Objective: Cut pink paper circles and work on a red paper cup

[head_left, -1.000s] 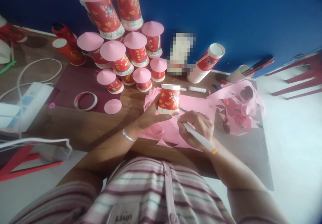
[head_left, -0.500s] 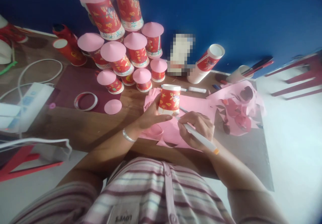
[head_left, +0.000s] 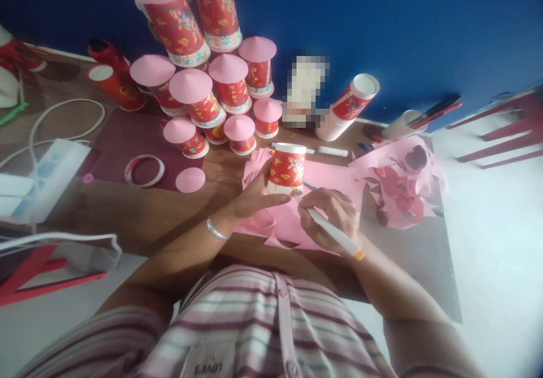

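A small paper cup [head_left: 287, 170], wrapped in red decorated paper with a white rim and white base band, is gripped by my left hand [head_left: 258, 194], thumb along its lower edge. My right hand [head_left: 333, 214] is closed around a white marker pen [head_left: 335, 232] with an orange end. The marker's tip is near the cup's white base band; whether it touches I cannot tell. Beneath both hands lie pink paper sheets [head_left: 335, 183]. A capped white pen [head_left: 332, 151] rests behind the cup.
Several red cups with pink cone tops [head_left: 190, 89] stand stacked at the back left. A tape roll [head_left: 144, 171] and a pink cone [head_left: 190, 180] lie left. Pink paper scraps [head_left: 399, 185] and a pen holder [head_left: 405, 124] are right. A power strip [head_left: 55, 180] sits far left.
My right hand and the marker have shifted slightly left. The cup has barely moved in my left hand.
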Demonstrator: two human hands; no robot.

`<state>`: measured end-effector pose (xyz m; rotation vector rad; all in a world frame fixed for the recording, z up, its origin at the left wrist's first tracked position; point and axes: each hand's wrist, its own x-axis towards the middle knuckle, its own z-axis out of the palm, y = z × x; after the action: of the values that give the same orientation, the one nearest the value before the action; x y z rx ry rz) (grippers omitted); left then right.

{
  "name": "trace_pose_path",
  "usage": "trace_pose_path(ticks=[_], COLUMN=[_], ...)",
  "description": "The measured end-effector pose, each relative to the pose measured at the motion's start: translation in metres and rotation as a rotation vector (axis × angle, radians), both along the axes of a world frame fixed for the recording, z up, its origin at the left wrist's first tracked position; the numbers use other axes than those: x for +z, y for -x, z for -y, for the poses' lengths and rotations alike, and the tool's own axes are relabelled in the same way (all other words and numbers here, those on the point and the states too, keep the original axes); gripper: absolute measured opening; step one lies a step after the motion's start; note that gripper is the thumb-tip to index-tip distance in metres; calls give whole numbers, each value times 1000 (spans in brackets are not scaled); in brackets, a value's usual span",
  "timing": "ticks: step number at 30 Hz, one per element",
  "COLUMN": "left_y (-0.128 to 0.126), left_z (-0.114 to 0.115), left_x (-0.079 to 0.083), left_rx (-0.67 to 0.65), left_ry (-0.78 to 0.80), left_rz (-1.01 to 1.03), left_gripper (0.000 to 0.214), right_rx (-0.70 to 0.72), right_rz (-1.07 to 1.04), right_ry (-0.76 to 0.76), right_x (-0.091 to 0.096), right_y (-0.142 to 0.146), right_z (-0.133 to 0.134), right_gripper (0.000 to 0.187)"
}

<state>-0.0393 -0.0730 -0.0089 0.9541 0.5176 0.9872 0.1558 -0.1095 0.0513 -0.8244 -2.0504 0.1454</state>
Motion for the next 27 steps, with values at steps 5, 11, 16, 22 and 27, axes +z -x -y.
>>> trace_pose_path(ticks=[5, 11, 16, 22, 27], left_y=[2, 2, 1, 2, 1], left_z=[2, 1, 2, 0, 0], left_x=[-1, -3, 3, 6, 3], left_rx=[-32, -32, -20, -17, -11], left_ry=[-18, -73, -90, -104, -101], left_rz=[61, 30, 2, -34, -28], left_gripper=[64, 67, 64, 66, 66], right_rx=[-7, -7, 1, 4, 17], right_rz=[-7, -15, -13, -12, -5], right_ry=[-7, -15, -5, -10, 14], right_x=[0, -1, -1, 0, 1], right_y=[0, 0, 0, 0, -1], right_z=[0, -1, 0, -1, -1], right_gripper=[16, 16, 15, 16, 16])
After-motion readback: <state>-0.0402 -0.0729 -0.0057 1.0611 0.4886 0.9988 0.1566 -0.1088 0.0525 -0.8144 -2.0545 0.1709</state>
